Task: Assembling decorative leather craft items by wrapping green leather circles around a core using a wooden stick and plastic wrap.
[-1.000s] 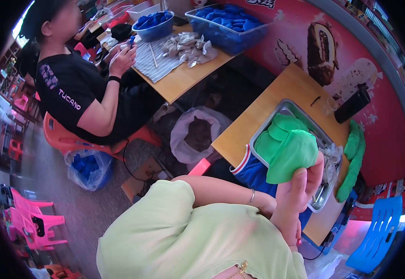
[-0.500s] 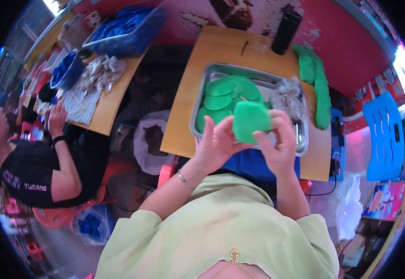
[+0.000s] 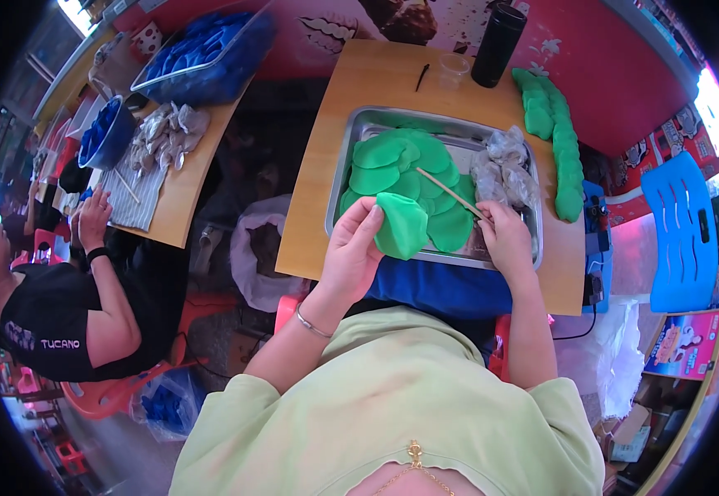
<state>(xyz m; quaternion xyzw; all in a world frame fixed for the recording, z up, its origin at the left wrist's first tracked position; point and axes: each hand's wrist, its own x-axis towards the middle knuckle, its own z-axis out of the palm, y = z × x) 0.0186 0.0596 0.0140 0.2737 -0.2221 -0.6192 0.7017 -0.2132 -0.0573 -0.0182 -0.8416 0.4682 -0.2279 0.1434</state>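
Observation:
A thin, soft green piece (image 3: 402, 227), rounded with slightly curled edges, is pinched between the thumb and fingers of my left hand (image 3: 349, 248), over the near edge of a metal tray (image 3: 339, 169). My right hand (image 3: 508, 240) is closed on the near end of a thin wooden stick (image 3: 450, 193), which slants up and left across the tray. Several flat round green pieces (image 3: 401, 153) lie overlapping in the tray's left and middle. On its right side are small bundles wrapped in clear plastic (image 3: 507, 169). What the pieces are made of I cannot tell.
Right of the tray, overlapping green pieces (image 3: 568, 157) form a long row. A black bottle (image 3: 502, 45), a clear cup (image 3: 454, 70) and a black pen-like stick (image 3: 422, 77) stand or lie behind. At left, another person (image 3: 62, 306) works at a table (image 3: 202, 178).
My right hand has let go of the green piece and taken hold of the wooden stick from the tray. My left hand, moved slightly left, keeps the green piece.

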